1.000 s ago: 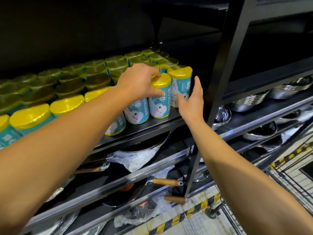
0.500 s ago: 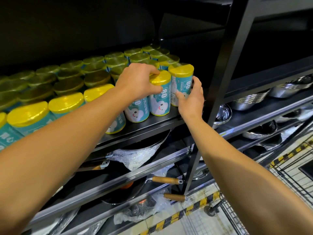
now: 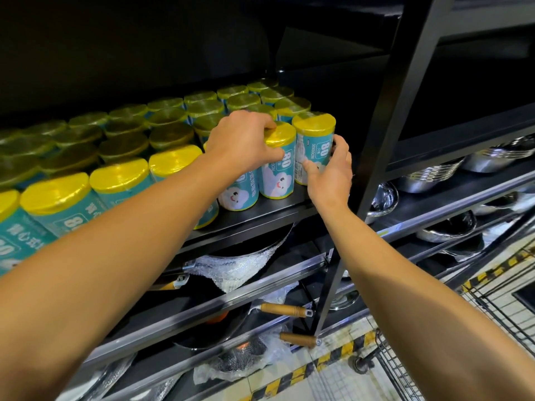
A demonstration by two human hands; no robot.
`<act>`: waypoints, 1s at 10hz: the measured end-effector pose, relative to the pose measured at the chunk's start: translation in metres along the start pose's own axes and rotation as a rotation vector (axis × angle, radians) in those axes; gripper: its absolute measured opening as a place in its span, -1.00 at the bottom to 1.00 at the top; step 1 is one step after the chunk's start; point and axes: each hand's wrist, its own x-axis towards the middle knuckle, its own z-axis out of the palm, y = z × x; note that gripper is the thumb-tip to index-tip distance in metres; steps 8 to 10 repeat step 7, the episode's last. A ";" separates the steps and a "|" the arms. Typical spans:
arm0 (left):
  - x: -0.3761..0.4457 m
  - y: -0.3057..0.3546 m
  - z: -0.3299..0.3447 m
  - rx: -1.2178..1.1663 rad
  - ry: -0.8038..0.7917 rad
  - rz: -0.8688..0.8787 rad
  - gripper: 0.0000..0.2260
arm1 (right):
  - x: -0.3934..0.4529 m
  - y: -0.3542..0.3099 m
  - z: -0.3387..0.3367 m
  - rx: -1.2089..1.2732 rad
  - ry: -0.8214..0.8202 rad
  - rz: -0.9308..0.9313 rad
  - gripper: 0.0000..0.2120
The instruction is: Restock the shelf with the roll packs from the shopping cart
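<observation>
From the head view we see our left hand curled over the yellow top of a roll pack standing upright at the near edge of the shelf. Just to its right, our right hand clasps the end roll pack, thumb across the label and fingers around the far side.
</observation>
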 end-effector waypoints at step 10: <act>-0.055 -0.028 -0.047 -0.122 0.206 0.144 -0.46 | -0.049 -0.095 -0.037 0.106 -0.032 -0.231 -0.38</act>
